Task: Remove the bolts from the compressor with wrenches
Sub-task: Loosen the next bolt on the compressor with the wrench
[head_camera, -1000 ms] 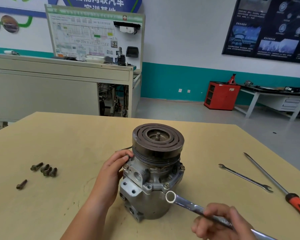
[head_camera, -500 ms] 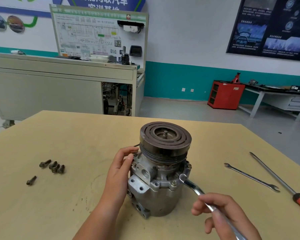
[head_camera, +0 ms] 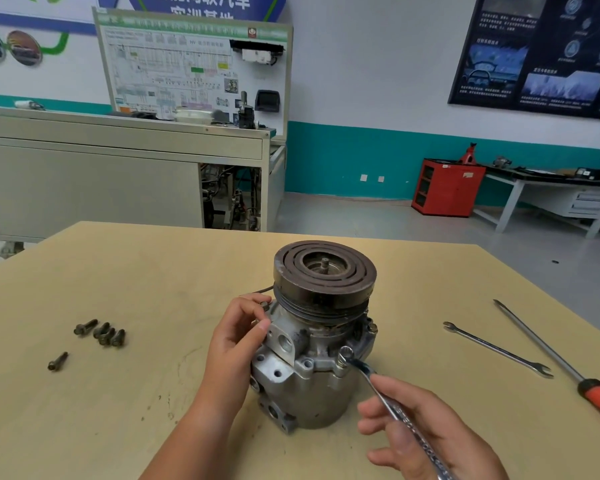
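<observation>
While your left hand [head_camera: 234, 344] gripped the compressor [head_camera: 312, 386], fingers curled against the upper left of its housing, the unit stood upright about midway between the left and right edges of the tabletop [head_camera: 153, 271], pulley [head_camera: 324, 268] uppermost. Your right hand [head_camera: 426, 434] held the wrench [head_camera: 388, 403] by its shank, thumb and fingers wrapped around it, the ring end seated over a bolt [head_camera: 342, 358] on the front flange. Loose bolts [head_camera: 99, 332] lay clustered toward the left edge, a single bolt [head_camera: 58, 361] near them. Toward the right edge lay a spare wrench [head_camera: 496, 349] and a screwdriver [head_camera: 548, 355], not touching.
</observation>
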Demonstrator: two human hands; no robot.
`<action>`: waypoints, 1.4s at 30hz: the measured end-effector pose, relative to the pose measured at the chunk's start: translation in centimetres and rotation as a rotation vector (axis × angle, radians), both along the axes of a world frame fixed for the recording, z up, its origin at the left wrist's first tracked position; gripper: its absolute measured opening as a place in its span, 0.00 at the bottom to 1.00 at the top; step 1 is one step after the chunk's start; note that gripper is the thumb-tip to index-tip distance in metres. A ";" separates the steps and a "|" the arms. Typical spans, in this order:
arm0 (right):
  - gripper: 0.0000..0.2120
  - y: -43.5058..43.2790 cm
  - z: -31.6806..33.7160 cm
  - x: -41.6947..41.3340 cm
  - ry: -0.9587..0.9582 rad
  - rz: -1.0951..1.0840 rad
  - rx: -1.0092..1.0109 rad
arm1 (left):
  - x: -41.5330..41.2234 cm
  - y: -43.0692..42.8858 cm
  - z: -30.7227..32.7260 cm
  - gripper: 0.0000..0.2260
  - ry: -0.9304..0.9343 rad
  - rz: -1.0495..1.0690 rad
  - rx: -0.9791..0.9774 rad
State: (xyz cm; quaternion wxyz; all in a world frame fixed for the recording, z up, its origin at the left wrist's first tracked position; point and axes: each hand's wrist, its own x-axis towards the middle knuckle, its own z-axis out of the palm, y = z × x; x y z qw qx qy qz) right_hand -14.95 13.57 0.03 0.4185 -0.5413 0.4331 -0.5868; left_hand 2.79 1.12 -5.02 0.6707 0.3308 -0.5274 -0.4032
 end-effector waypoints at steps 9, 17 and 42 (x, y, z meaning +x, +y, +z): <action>0.30 -0.4 -0.5 -0.6 0.193 -0.088 -0.086 | -0.3 -0.5 -0.7 0.06 0.141 -0.051 0.031; 0.13 -2.5 -1.8 -0.3 0.223 -0.077 -0.491 | -0.8 -0.2 -0.5 0.06 0.228 -0.182 0.076; 0.12 -7.6 -0.6 -1.5 -0.963 0.454 -0.277 | 1.0 0.0 -0.3 0.26 -0.356 -0.235 -0.098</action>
